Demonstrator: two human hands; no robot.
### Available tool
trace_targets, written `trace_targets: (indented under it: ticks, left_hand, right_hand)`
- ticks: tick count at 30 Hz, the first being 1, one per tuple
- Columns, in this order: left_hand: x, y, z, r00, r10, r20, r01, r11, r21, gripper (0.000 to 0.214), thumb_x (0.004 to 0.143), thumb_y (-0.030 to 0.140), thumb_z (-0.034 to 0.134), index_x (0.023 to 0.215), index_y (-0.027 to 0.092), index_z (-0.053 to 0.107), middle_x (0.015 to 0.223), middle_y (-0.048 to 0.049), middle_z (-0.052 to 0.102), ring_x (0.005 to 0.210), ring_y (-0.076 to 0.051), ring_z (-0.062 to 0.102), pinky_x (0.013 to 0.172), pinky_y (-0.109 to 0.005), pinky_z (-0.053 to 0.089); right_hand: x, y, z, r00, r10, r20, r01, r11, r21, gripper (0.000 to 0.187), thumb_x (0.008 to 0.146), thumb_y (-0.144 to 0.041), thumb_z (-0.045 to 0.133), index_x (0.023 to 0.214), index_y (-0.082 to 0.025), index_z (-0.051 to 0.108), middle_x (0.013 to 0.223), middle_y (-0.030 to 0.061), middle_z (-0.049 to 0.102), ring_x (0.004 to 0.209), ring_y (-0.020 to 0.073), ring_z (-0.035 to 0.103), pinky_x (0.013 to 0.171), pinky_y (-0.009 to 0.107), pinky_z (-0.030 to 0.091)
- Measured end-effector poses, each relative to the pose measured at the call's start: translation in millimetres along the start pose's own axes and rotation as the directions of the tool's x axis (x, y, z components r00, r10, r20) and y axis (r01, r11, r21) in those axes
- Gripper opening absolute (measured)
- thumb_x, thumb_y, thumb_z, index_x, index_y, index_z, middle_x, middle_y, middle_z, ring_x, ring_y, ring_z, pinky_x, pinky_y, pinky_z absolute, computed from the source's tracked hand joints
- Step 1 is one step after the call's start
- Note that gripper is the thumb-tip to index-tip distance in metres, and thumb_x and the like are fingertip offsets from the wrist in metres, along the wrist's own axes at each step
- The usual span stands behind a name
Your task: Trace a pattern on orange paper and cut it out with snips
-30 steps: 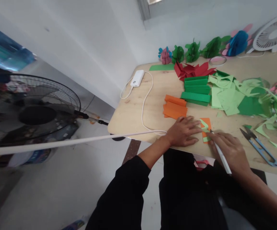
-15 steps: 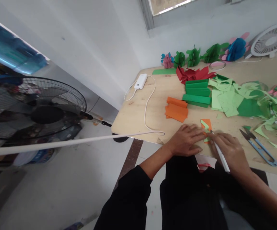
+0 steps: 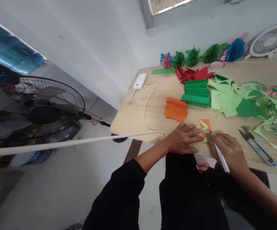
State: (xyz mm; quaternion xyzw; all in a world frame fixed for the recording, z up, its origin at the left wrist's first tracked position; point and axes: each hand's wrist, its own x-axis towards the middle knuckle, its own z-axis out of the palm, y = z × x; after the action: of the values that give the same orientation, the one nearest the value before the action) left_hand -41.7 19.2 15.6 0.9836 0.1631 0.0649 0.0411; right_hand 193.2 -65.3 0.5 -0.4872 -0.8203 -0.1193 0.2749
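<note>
A small orange paper piece [image 3: 208,123] lies near the table's front edge with a light green paper cutout [image 3: 204,125] on top of it. My left hand [image 3: 183,138] rests flat on the table, fingers stretched out, its fingertips at the cutout's left side. In my right hand [image 3: 229,150] is a white pen [image 3: 221,158], its tip at the right edge of the orange piece. To the left lie folded orange papers [image 3: 176,110]. Blue-handled thread snips [image 3: 259,147] lie to the right of my right hand.
Folded green papers [image 3: 197,92], red folded paper [image 3: 194,74] and light green scraps [image 3: 229,95] cover the middle and right. Paper figures [image 3: 192,57] and a small white fan [image 3: 270,41] stand along the wall. A white cable [image 3: 145,110] runs from a power bank [image 3: 140,81] across the left side.
My left hand has shifted slightly left, uncovering more of the green cutout on the orange paper. My right hand keeps the pen at nearly the same spot.
</note>
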Motion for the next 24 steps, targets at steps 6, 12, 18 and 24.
trace_targets:
  ticks: [6, 12, 18, 24]
  left_hand:
    - [-1.8, -2.4, 4.2, 0.999, 0.007, -0.034, -0.008, 1.0, -0.015, 0.057, 0.099, 0.063, 0.047, 0.141, 0.028, 0.062, 0.16, -0.0071, 0.047, 0.145, -0.034, 0.043, 0.111, -0.052, 0.038]
    - [-2.4, -2.2, 3.8, 1.0, 0.009, -0.021, -0.009, 1.0, -0.025, 0.059, 0.097, 0.064, 0.05, 0.142, 0.028, 0.061, 0.162, -0.0082, 0.045, 0.146, -0.035, 0.041, 0.113, -0.054, 0.037]
    - [-1.5, -2.6, -1.2, 1.0, 0.007, 0.0, -0.007, 1.0, -0.013, 0.058, 0.096, 0.064, 0.052, 0.141, 0.028, 0.062, 0.16, -0.0082, 0.046, 0.145, -0.035, 0.042, 0.111, -0.054, 0.039]
    - [-1.5, -4.7, -0.9, 1.0, 0.026, -0.015, -0.026, 1.0, -0.016, 0.058, 0.098, 0.064, 0.048, 0.142, 0.029, 0.061, 0.16, -0.0088, 0.047, 0.145, -0.034, 0.042, 0.111, -0.054, 0.039]
  right_hand:
    - [-2.1, 0.1, 1.1, 0.996, 0.079, 0.046, -0.08, 0.996, 0.043, 0.029, 0.094, -0.021, 0.056, 0.121, -0.018, 0.066, 0.103, 0.0115, 0.077, 0.097, 0.0266, 0.069, 0.082, 0.039, 0.049]
    - [-2.3, -0.2, 0.5, 0.997, 0.073, 0.037, -0.075, 0.996, 0.053, 0.031, 0.094, -0.02, 0.055, 0.123, -0.017, 0.066, 0.103, 0.012, 0.076, 0.097, 0.0273, 0.069, 0.084, 0.041, 0.05]
    - [-4.2, 0.7, 1.2, 0.994, 0.097, 0.052, -0.101, 0.992, 0.082, 0.033, 0.094, -0.022, 0.056, 0.124, -0.019, 0.066, 0.106, 0.0118, 0.076, 0.098, 0.0281, 0.069, 0.084, 0.043, 0.051]
    - [-4.6, 1.1, 3.0, 0.995, 0.096, 0.042, -0.099, 0.992, 0.083, 0.031, 0.093, -0.019, 0.058, 0.123, -0.018, 0.067, 0.104, 0.0122, 0.077, 0.097, 0.0283, 0.071, 0.085, 0.044, 0.053]
